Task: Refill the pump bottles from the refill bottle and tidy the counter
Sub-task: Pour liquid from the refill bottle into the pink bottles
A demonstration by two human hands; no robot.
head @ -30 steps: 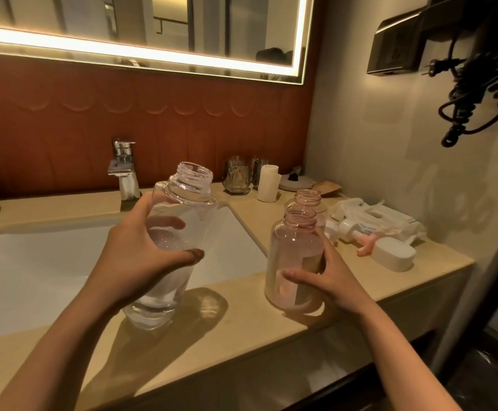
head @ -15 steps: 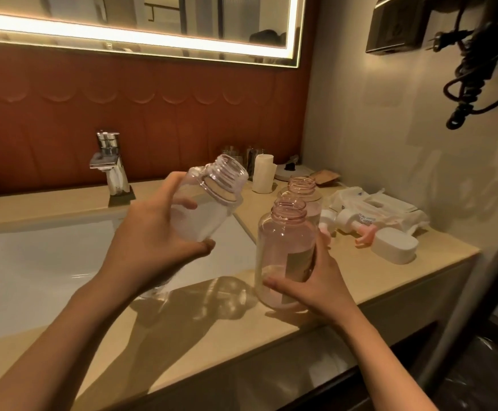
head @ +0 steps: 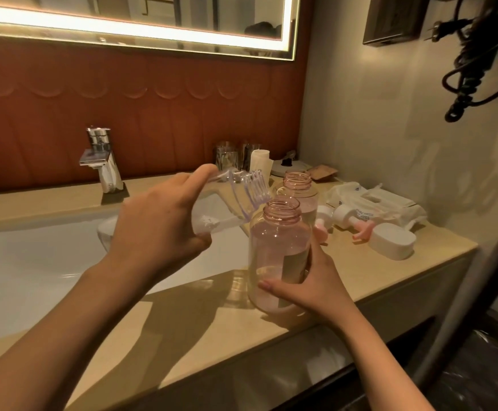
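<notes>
1. Left hand, fingers wrapped round the clear refill bottle, holds it tipped well over, its open threaded mouth just above and beside the neck of the near pink pump bottle. Judged a pour lined up; no stream visible, and the mouth is motion-blurred.
2. Right hand, fingers clamped low round that pink bottle, pins it upright on the surface at the front edge, likely so it won't skid or tip while filling.
3. The near bottle stands just right of the sink, so a spill may run toward the basin.
4. Count: two pink pump bottles, both uncapped, the second just behind the first; one refill bottle.
5. Pump heads lie on their sides to the right, at least two, the exact count unclear; beside them one white lidded case and a wrapped white packet.
6. At the back: two glasses, one tap.
</notes>
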